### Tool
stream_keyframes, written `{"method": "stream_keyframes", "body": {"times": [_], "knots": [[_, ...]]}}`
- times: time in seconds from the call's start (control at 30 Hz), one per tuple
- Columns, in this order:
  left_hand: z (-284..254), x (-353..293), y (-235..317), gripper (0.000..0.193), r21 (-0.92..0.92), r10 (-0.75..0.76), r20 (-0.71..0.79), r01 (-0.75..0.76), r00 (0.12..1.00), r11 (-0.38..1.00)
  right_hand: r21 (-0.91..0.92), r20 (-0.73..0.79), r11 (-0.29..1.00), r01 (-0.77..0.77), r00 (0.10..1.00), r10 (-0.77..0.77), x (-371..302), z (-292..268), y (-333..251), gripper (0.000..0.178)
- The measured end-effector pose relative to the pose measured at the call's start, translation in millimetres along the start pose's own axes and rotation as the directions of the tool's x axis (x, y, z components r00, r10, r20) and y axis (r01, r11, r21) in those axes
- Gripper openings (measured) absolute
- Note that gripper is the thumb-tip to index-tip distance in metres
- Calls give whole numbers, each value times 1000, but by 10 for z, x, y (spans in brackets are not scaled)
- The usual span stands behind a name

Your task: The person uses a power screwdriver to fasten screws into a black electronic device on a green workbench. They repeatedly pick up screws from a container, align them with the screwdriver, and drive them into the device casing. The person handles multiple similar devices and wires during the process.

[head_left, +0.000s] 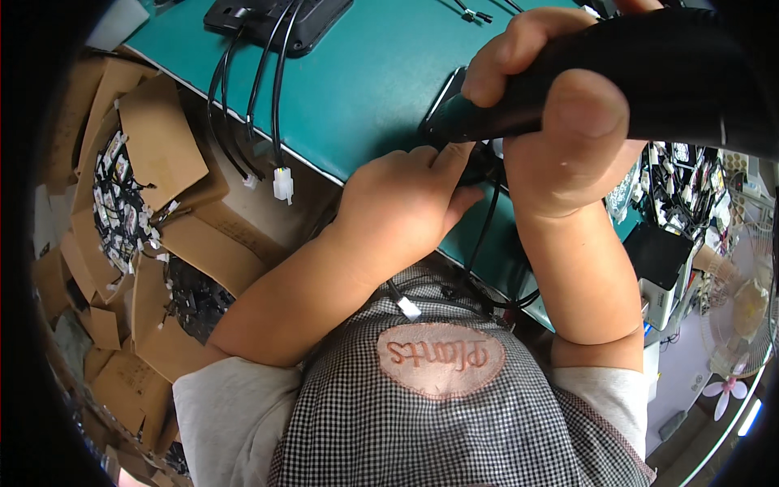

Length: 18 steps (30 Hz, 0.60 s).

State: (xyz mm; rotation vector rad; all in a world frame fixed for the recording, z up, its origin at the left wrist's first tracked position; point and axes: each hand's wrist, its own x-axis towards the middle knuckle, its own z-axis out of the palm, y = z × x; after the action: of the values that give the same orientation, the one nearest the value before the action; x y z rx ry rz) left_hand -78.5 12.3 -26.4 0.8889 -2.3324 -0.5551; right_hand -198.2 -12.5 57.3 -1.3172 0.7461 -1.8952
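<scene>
My right hand is wrapped around a thick black tapered tool that looks like an electric screwdriver. Its narrow nose points left, down to the fingertips of my left hand. The left hand grips a black cabled unit at the near edge of the bench, thumb below and fingers above. Tool and fingers hide most of this unit; a glossy edge shows beyond the tool's nose. Black cables hang from it toward my apron, one ending in a white connector.
Another black unit lies on the green bench mat, its cables and white plugs hanging over the edge. Open cardboard boxes of cabled parts stand at left. More cables and a fan are at right.
</scene>
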Motion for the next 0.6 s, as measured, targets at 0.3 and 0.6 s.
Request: {"method": "stream_keyframes", "body": {"times": [0.3,0.6], "knots": [[-123,94,5,46,-195,-150,120,172,981,966,-21,-232,998,-57,971,50,125,-361,-101,33],[-252,282,75,77,-794,-184,554,448,812,-411,133,-136,990,36,991,-18,68,-489,-771,55]]}}
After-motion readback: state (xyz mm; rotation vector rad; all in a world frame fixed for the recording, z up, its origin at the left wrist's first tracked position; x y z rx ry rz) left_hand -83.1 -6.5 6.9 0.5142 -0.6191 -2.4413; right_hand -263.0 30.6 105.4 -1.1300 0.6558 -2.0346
